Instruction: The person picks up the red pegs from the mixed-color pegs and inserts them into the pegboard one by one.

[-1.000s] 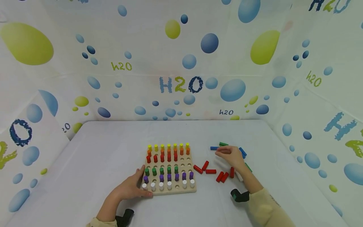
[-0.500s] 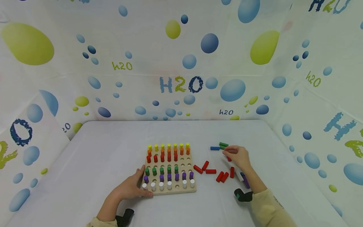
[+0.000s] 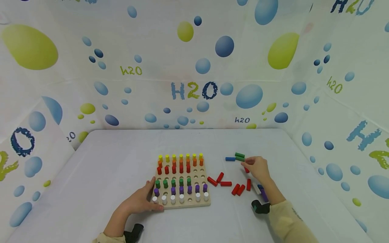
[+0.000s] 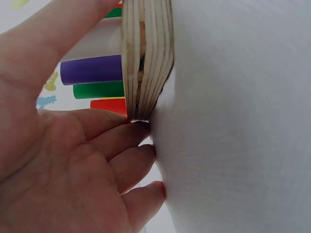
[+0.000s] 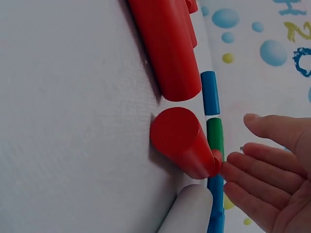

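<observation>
A wooden pegboard stands on the table, with rows of yellow, orange, red, green, purple and white pegs. My left hand grips its near left corner, thumb along the front edge and fingers at the left side. The left wrist view shows these fingers against the layered board edge. My right hand is beside a green peg, which lies near another green peg and a blue peg. In the right wrist view its thumb and fingers are apart with nothing between them.
Several loose red pegs lie between the board and my right hand. A white peg and a purple peg lie by the right wrist. Bubble-printed cloth walls the table's back and sides.
My right hand has moved right from over the blue peg, uncovering a second green peg. A red peg now shows below its fingers. The left hand and board have stayed put.
</observation>
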Available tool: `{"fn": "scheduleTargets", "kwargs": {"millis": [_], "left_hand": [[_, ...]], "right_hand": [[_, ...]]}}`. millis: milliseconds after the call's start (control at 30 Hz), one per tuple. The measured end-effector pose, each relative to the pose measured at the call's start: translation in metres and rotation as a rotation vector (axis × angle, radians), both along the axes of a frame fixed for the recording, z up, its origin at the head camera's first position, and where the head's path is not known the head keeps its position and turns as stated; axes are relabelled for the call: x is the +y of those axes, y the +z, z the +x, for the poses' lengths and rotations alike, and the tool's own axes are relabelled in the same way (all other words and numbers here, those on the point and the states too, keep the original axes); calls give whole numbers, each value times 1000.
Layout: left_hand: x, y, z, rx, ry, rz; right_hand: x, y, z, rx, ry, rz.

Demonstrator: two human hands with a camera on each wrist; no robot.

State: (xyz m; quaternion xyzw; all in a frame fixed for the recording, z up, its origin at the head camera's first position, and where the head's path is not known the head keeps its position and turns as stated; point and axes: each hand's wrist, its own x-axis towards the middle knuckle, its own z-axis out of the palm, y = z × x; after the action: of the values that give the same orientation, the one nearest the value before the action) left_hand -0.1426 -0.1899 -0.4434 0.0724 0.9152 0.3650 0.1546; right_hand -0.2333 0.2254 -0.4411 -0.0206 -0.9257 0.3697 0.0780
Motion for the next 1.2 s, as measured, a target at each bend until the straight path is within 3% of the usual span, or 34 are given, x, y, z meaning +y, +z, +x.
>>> {"fn": "scheduleTargets", "kwargs": {"millis": [367,567,767,1000,1200], "left_hand": [[-1,0,0,-1,-1,-7],[0,0,0,2,-5,-11],[0,1,0,5,-6,-5],[0,1,-1,9,-10,-11],[2,2,0,-5,6,-4]], "right_hand": [[-4,1,-4,-45,-21,223],[-6,2,-11,-125,65,424],[-11,6,-14,-134,115,559],[-10,5,-13,-116,113,547],[-4,6,-10,-107,107,425]]}}
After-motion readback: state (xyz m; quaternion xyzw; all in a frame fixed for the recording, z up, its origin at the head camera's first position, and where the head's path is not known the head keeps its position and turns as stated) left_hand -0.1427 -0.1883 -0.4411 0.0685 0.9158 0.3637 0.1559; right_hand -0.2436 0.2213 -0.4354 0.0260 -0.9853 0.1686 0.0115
